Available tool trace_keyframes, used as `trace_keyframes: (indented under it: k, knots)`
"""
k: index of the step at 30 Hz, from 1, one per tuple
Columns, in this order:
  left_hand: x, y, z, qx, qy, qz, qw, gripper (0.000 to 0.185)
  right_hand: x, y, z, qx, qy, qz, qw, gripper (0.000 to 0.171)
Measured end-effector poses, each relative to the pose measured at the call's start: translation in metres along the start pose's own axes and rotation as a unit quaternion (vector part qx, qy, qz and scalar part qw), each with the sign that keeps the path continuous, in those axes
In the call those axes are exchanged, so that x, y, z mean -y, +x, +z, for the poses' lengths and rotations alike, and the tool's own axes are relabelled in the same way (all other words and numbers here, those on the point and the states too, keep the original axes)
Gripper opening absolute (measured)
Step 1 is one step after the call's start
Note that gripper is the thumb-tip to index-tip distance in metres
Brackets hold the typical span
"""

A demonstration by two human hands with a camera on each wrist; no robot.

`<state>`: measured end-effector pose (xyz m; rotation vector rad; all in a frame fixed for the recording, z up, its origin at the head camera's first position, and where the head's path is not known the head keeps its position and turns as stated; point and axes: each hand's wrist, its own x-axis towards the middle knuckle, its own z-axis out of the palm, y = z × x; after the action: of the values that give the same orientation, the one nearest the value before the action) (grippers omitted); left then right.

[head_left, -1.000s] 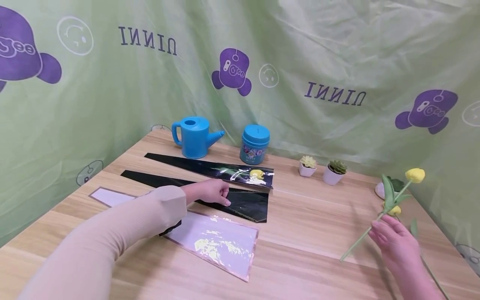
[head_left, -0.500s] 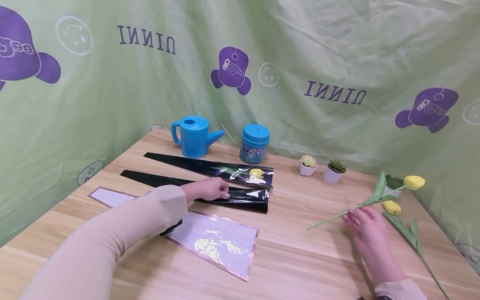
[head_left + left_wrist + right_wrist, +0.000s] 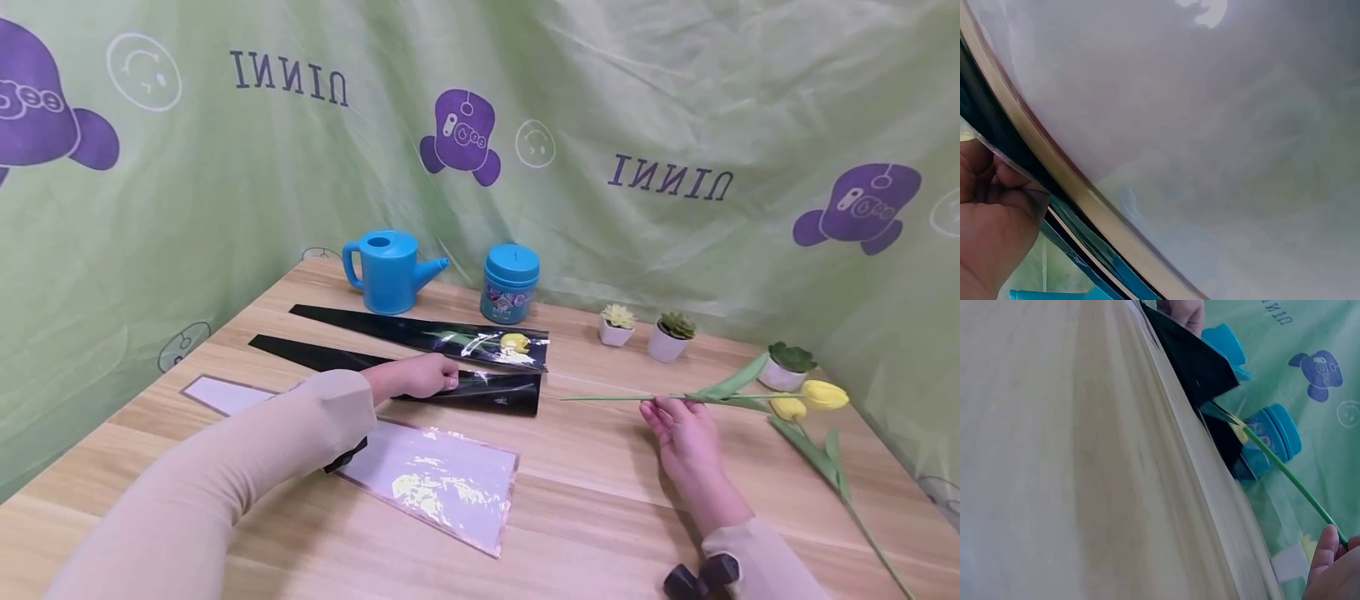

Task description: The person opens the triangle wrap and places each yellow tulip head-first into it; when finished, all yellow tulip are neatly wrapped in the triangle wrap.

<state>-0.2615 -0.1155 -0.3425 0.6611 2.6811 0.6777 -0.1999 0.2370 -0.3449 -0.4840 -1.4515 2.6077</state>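
My left hand (image 3: 423, 376) pinches the upper edge of a black flower sleeve (image 3: 506, 396), whose wide end stands partly raised off the table in the right wrist view. In the head view my right hand (image 3: 688, 442) holds a yellow artificial tulip (image 3: 823, 395) by its green stem (image 3: 1291, 478). The tulip lies nearly level, bloom to the right. Its bare stem end points left toward the wide end of the sleeve, a short gap apart. Behind is another black sleeve (image 3: 397, 331) with a yellow tulip inside. A second loose tulip (image 3: 847, 500) lies at the right.
Nearest me lies a pale sleeve with a pink border (image 3: 457, 483), partly under my left forearm. Along the back stand a blue watering can (image 3: 390, 275), a blue lidded jar (image 3: 511, 283) and small potted succulents (image 3: 667, 337). A green printed cloth (image 3: 570, 225) hangs behind the table.
My right hand has moved left and away from me, turning the tulip from upright slant to nearly level. My left hand stays put, while the black sleeve's wide end has lifted and curved.
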Motion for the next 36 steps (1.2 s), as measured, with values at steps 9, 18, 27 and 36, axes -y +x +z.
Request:
trace_keyframes:
  k: [9, 18, 27, 36]
  knots:
    - [0.0, 0.001, 0.0, 0.0, 0.006, -0.004, 1.0, 0.022, -0.014, 0.0, 0.024, 0.019, -0.031, -0.006, 0.999, 0.022]
    - [-0.001, 0.0, 0.001, -0.002, 0.003, -0.013, 0.9999, 0.022, -0.029, -0.004, 0.037, 0.056, -0.043, -0.004, 0.998, 0.019]
    - [-0.003, -0.002, 0.0, -0.002, 0.008, -0.015, 0.9999, 0.023, -0.043, -0.009, 0.042, 0.085, -0.058, 0.007, 0.995, 0.013]
    - [-0.001, -0.002, 0.001, -0.001, -0.002, -0.015, 0.9999, 0.022, -0.056, -0.015, 0.046, 0.109, -0.071, 0.009, 0.992, 0.01]
